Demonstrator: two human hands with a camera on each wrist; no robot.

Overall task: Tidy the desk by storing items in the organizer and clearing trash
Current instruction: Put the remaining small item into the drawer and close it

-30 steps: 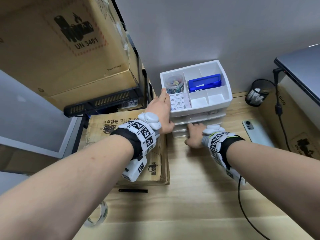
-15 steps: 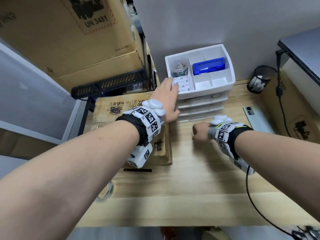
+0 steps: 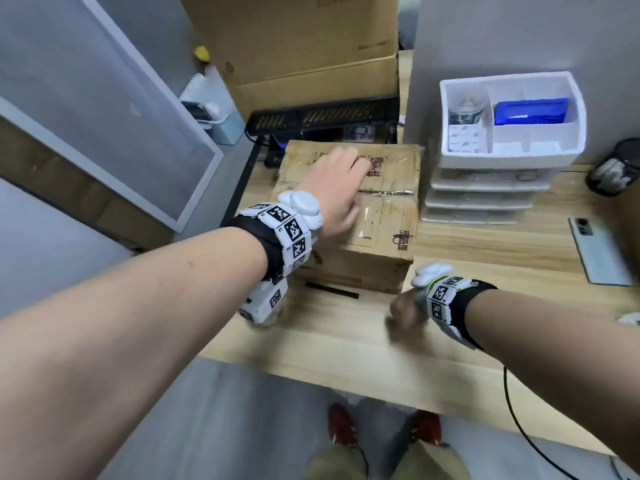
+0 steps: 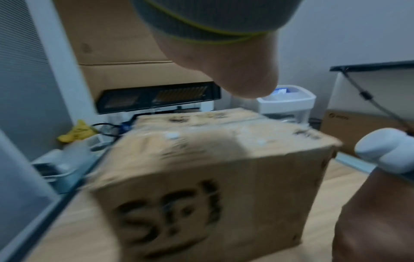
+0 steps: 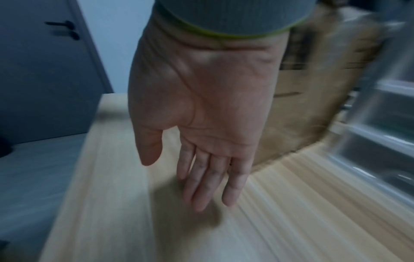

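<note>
While your left hand (image 3: 337, 192) lies loosely on the cardboard box (image 3: 377, 216) at mid-frame and your right hand (image 5: 201, 127) hangs released, holding nothing, you seem between steps; next, reach for the black pen (image 3: 330, 290) below the box and bring it to the organizer (image 3: 512, 147) at upper right.

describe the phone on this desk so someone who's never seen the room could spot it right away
Start at the white drawer organizer against the back wall. Follow the wooden desk toward its right edge, nearer you than the organizer's drawers: the phone lies flat there, back up. It is a thin grey-green slab with a camera strip at one corner, unlike the black mesh cup behind it.
</note>
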